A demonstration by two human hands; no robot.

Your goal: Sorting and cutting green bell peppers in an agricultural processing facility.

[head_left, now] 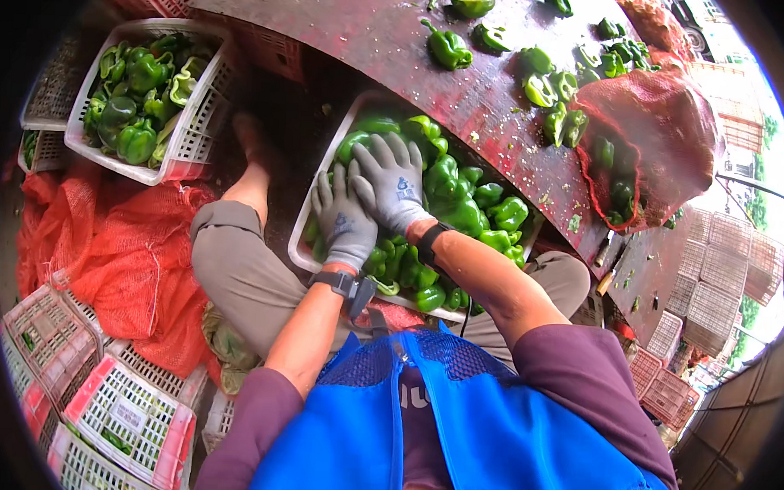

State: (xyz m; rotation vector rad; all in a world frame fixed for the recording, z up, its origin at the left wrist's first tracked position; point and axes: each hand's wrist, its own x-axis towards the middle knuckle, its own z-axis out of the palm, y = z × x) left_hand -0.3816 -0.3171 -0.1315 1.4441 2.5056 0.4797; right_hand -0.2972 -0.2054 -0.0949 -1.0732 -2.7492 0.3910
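Observation:
A white plastic crate (301, 233) full of green bell peppers (454, 200) stands between my legs, partly under the edge of the table. Both my hands wear grey work gloves and press on the peppers in the left half of the crate. My left hand (346, 222) lies with its fingers stretched out toward the crate's far side. My right hand (391, 180) is spread just beside it, its lower edge touching or overlapping the left glove. Neither hand is closed round a pepper. The peppers beneath the palms are hidden.
The reddish table (399, 51) holds scattered bell peppers (451, 47) and a red mesh sack (651, 124) with peppers inside. Light-handled tools (611, 274) lie by its edge. At left are another pepper crate (211, 109), red netting (132, 262) and white-and-red crates (127, 413).

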